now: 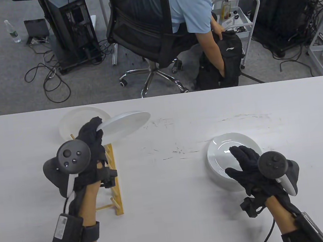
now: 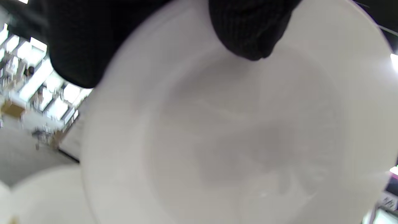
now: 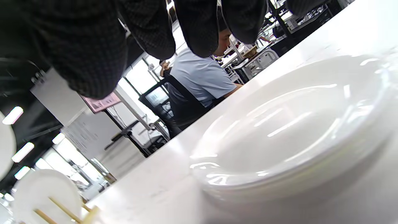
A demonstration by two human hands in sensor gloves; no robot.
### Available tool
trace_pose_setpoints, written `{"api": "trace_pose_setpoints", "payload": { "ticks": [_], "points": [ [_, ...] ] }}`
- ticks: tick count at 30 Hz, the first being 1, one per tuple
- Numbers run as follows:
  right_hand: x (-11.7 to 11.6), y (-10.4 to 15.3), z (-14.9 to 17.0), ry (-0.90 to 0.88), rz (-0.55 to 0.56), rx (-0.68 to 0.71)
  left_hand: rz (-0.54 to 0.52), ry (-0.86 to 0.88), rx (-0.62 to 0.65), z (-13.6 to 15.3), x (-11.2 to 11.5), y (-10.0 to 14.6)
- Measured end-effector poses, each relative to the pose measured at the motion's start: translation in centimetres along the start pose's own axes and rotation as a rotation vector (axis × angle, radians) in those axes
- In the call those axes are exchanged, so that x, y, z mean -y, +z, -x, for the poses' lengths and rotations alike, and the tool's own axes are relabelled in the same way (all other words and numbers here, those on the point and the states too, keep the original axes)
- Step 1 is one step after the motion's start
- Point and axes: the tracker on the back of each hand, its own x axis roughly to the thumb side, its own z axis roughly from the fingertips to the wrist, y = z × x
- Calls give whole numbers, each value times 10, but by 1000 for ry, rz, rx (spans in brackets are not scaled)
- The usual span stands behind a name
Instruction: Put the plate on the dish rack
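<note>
Left hand (image 1: 93,137) grips plate (image 1: 125,123) above rack (image 1: 113,173), beside racked plate (image 1: 74,119).

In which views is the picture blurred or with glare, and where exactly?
Left wrist view: the held plate fills the frame, soft and out of focus, under the left hand. Right wrist view: streaks of glare on the plate stack, background slightly soft. Table view: sharp, even light, wide-angle bending at the table edge.

My left hand (image 1: 93,137) is raised, its black-gloved fingers (image 2: 248,34) curled in a pinch. My right hand (image 1: 250,167) hovers low, palm down, with fingers (image 3: 199,28) spread and holding nothing.
</note>
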Motion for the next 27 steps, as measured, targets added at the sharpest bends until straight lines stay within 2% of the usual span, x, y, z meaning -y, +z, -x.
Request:
{"api": "trace_pose_setpoints", "payload": {
  "ticks": [3, 7, 18, 27],
  "points": [
    [-3, -3, 6, 27, -25, -30, -22, -239, 54, 5, 0, -25],
    [-4, -4, 10, 24, -36, -45, 14, -386, 54, 19, 19, -45],
    [-4, -3, 9, 27, -73, -78, 199, -478, -24, 62, 92, -63],
    [-4, -3, 11, 21, -88, -102, 374, -501, -84, 81, 134, -73]
  ]
}}
